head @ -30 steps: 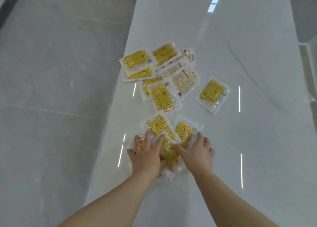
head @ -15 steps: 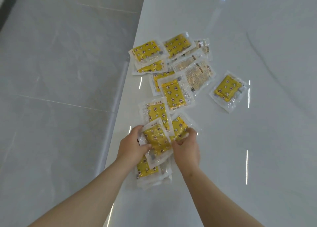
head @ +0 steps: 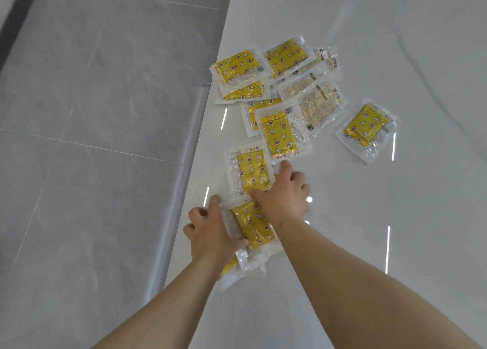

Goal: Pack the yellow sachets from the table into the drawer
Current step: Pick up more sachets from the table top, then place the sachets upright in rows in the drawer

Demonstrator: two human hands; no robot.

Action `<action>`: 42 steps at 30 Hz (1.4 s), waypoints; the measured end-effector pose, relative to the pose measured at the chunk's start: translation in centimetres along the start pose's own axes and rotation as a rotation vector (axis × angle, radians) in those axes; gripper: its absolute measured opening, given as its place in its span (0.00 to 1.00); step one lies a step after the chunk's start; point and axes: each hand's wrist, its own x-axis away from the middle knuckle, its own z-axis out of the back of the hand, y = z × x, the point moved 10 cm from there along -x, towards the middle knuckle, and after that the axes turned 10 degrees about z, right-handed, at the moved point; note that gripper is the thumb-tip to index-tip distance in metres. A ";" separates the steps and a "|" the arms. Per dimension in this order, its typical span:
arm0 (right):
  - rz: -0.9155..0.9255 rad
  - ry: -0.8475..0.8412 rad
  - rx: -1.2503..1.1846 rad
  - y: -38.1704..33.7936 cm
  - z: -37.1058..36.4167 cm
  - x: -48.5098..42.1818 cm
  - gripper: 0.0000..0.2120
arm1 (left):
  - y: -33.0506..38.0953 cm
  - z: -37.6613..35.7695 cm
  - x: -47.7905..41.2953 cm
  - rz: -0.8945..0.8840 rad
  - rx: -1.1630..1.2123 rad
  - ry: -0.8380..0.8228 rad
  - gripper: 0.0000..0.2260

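White table (head: 369,230) beside grey floor tiles (head: 92,111); at its left edge, left hand (head: 210,230) grips stacked sachets (head: 253,224), right hand (head: 284,193) hold unclear.

— What do the sachets look like?
— Clear crinkled packets, each around a yellow pad printed with stars, moons and flowers.
— Which lie closest?
— A stack (head: 250,261) by the left edge of the table (head: 342,230), gripped by the left hand (head: 210,227). Its top sachet (head: 253,224) is face up.
— And just past it?
— A near sachet (head: 250,172) lies flat. Beside it is a covered sachet (head: 275,176), mostly hidden under the curled fingers of the right hand (head: 283,193).
— Further out?
— The far cluster (head: 238,69) overlaps loosely. Its pale sachets (head: 316,106) show their printed backs. A lone sachet (head: 366,127) lies apart on the right, tilted.
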 end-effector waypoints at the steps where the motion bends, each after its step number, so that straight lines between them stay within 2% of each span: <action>1: -0.010 -0.013 -0.045 0.4 0.0 -0.1 0.35 | -0.1 0.0 -0.1 0.021 0.052 -0.016 0.42; 3: -0.005 -0.056 -0.187 1.2 -0.2 -0.6 0.26 | 0.1 0.1 -0.5 0.024 0.100 -0.042 0.36; 6: -0.005 -0.116 -0.424 2.1 -0.2 -0.1 0.07 | 0.5 0.9 -0.9 -0.019 0.052 -0.032 0.25; 9: -0.064 -0.087 -0.532 3.9 0.0 1.4 0.02 | 0.0 0.8 -1.4 0.004 0.125 -0.062 0.17; 11: -0.145 -0.025 -0.647 5.8 0.0 2.8 0.04 | -1.2 0.6 -2.0 0.071 0.260 -0.082 0.15; 13: -0.265 0.019 -0.872 8.0 -0.3 4.4 0.06 | -2.7 0.5 -2.0 0.168 0.429 -0.080 0.17; 16: -0.406 -0.011 -1.072 9.9 -1.8 7.0 0.01 | -3.9 -0.5 -0.6 0.234 0.480 -0.056 0.19; 20: -0.431 -0.226 -1.160 7.7 -5.3 10.6 0.03 | -4.9 -3.8 2.8 0.298 0.605 -0.123 0.12; 23: -0.391 -0.258 -1.154 6.8 -6.2 11.5 0.04 | -5.3 -4.6 3.6 0.319 0.723 -0.161 0.12; 26: -0.342 -0.306 -1.173 6.3 -6.0 11.9 0.06 | -4.9 -5.3 4.3 0.334 0.836 -0.319 0.09; 34: -0.181 -0.181 -1.269 5.5 -0.2 16.2 0.07 | -2.2 -2.0 10.4 0.104 0.936 -0.370 0.11; 40: 0.035 -0.081 -1.275 2.7 8.5 23.0 0.14 | -0.6 3.6 20.7 -0.137 1.084 -0.334 0.06; 42: 0.095 -0.059 -1.281 2.4 11.0 26.8 0.17 | -1.1 4.4 24.7 -0.193 1.090 -0.317 0.07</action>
